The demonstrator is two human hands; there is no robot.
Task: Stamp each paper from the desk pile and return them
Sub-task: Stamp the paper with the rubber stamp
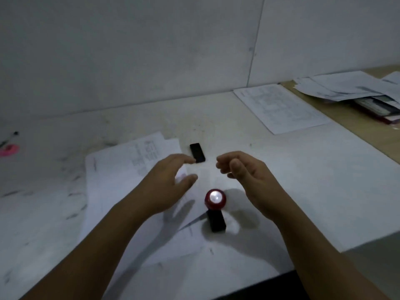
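**Stamp standing free; both hands empty**

The stamp (pixel 215 210) is noted upright on the surface (pixel 303 191), red knob uppermost and touched by neither hand. The left hand (pixel 171 182) hovers beyond and left of the stamp, over the loose sheets (pixel 121 191), with fingers apart and nothing held. The right hand (pixel 244 176) hovers beyond and right of it, with fingers loosely curled on nothing. A black cap (pixel 197 155) (probably the stamp's cover) lies beyond the stamp. The desk pile (pixel 346 87) lies well off to the stamp's right.

The step in hand is judged to be taking up the stamp. The knob is best gripped from above by the right hand while the top sheet is pinned flat by the left. The stamp should be pressed straight down and lifted vertically, so the print is not smeared.
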